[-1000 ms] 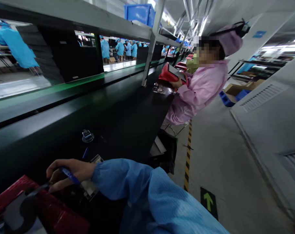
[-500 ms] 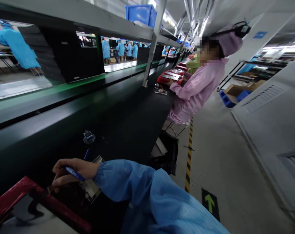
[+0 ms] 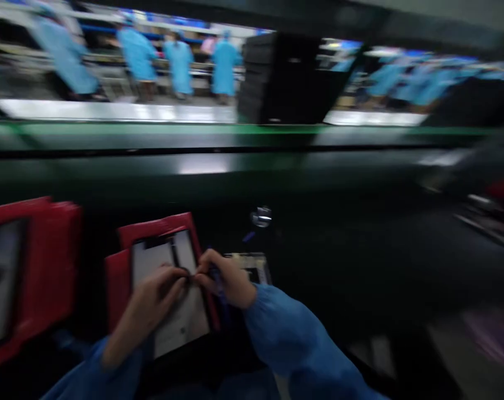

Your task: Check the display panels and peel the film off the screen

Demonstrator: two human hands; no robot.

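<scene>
A flat glossy panel [image 3: 193, 314], like a screen with dark edges, lies in a red padded frame [image 3: 117, 289] in front of me. My left hand [image 3: 150, 303] is over the panel, thumb and fingers pinched together. Its fingertips meet those of my right hand [image 3: 225, 278] above the panel; whatever is between them is too small and blurred to name. A blue pen [image 3: 219, 286] is tucked in my right hand, whose thumb and forefinger are also pinched. Beside the right wrist lies a small card-like part with pale and dark areas [image 3: 258, 266].
Another red frame [image 3: 60, 261] with a panel stands at left. Further back are a small shiny clear object [image 3: 261, 216] and a short blue item [image 3: 248, 236]. Black stacked boxes [image 3: 293, 78] stand behind the green-edged line, with blue-clad people [image 3: 179, 61] beyond.
My view has swung left from the aisle and pink-clad co-worker to the bench ahead. My left hand has come into view, and my right hand is now over the panel, meeting it.
</scene>
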